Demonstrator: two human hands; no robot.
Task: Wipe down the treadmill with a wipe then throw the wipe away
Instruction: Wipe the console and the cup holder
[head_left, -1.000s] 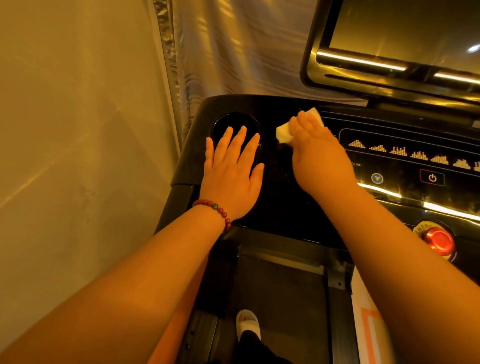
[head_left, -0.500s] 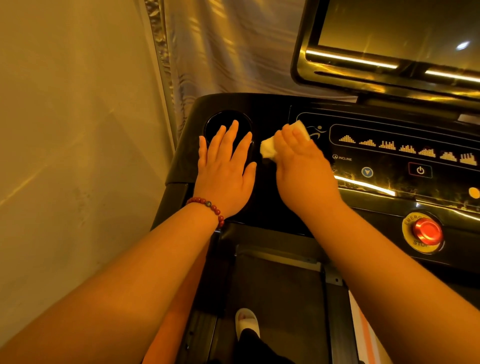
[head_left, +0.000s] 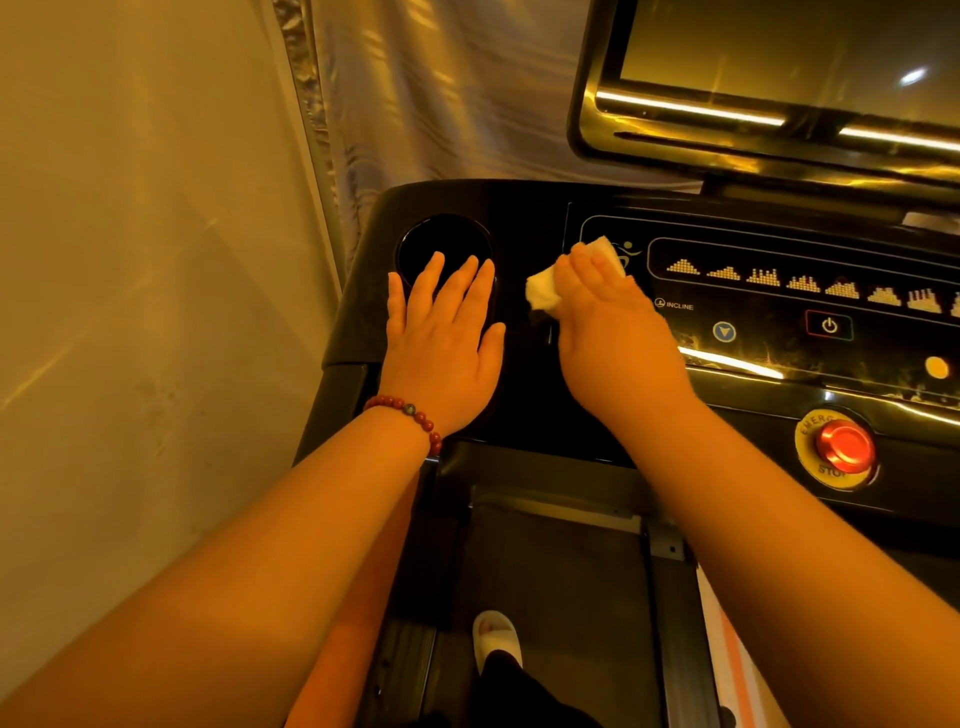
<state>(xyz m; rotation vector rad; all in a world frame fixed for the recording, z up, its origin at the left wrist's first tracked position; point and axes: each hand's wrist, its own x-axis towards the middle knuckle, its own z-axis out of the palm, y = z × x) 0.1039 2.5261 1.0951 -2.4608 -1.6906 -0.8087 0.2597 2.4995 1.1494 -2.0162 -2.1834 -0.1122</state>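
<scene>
Wipe (head_left: 543, 295): the white wad lies on the treadmill console (head_left: 519, 208), between the cup holder and the printed control panel, with its ends showing on either side of your fingers.
Your right hand (head_left: 613, 322): the fingers are stretched out together across the wipe and press it flat to the console. They are not clenched. The thumb is hidden.
Your left hand (head_left: 447, 338): it is released and rests palm down on the console with fingers straight and spread. It holds nothing.
Cup holder (head_left: 441, 239): a round dark well. Your left fingertips reach over its near rim, so part of it is covered.
Bracelet (head_left: 410, 410): red beads on your left wrist, just at the console's near edge.
Controls: the row of program icons (head_left: 805, 283), the incline arrow button (head_left: 724, 331) and the power button (head_left: 829, 326) lie just right of your right hand, close to the wipe.
Emergency stop (head_left: 844, 447): a red knob on a yellow ring, right of your right forearm.
Screen (head_left: 779, 52): it stands tilted above the panel's far edge.
Belt (head_left: 561, 571): it sits below the console, between your forearms, with your white slipper (head_left: 496, 631) on it.
Left side: a wall (head_left: 130, 260) and a curtain (head_left: 441, 88) stand close against the console's edge.
</scene>
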